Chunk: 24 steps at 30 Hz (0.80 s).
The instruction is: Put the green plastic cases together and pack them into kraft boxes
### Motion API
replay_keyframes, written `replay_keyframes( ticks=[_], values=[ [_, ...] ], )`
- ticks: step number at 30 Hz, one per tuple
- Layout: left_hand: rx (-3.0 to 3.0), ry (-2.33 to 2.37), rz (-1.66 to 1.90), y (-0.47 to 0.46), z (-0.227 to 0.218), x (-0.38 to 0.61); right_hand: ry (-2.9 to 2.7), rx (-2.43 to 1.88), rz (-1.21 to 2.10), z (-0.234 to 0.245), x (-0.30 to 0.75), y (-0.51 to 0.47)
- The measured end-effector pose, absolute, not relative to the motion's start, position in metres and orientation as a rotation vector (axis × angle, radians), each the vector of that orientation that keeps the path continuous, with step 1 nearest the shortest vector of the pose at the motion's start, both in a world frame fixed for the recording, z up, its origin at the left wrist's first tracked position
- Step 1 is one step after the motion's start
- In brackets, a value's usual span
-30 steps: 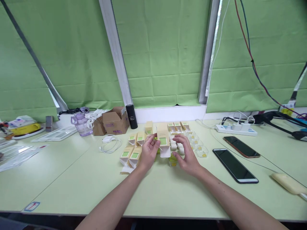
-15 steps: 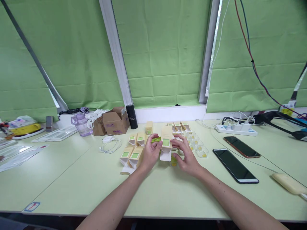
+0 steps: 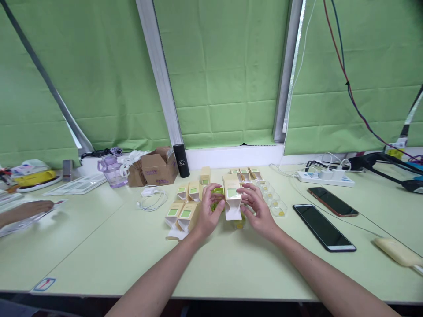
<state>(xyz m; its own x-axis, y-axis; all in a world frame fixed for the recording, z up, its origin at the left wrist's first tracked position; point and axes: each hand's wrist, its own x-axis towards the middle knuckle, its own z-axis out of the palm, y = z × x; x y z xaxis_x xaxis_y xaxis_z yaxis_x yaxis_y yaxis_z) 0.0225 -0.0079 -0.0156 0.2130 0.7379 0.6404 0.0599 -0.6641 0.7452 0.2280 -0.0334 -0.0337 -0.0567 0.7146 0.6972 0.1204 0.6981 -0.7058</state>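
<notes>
Both forearms (image 3: pixel 161 273) slant in from the desk's near edge, wrists angled inward, and here at the middle the two hands face each other! The right grip (image 3: pixel 258 212) has its fingers bent and its fingertips on the carton (image 3: pixel 232 192), pinching it along the right side. So the carton sits between the two grips, just left of the right fingertips, white flap (image 3: pixel 233 214) hanging open toward the wearer.

Over to the left grip (image 3: pixel 209 210): loose, cupped, thumb apart from the curled fingers, its tip right beside the carton; whether they touch, I can't tell. Green pieces (image 3: pixel 217 191) show just past that thumb. More cartons (image 3: pixel 185 213) lie on the desk (image 3: pixel 211 268) left of the left grip, clear cups (image 3: pixel 278 209) right of the right grip, then a black phone (image 3: pixel 324 228) farther out. Far left, well apart from both grips, a co-worker's hand (image 3: pixel 36 208) reaches over papers!
</notes>
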Motion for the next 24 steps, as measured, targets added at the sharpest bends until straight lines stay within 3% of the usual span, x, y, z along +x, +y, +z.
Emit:
replay_keyframes(
  ticks=[24],
  values=[
    [1.881,0.784,1.496,-0.0067,-0.0149,0.0295,-1.609,-0.741,0.577,-0.0365,0.2298,-0.0318]
  ],
)
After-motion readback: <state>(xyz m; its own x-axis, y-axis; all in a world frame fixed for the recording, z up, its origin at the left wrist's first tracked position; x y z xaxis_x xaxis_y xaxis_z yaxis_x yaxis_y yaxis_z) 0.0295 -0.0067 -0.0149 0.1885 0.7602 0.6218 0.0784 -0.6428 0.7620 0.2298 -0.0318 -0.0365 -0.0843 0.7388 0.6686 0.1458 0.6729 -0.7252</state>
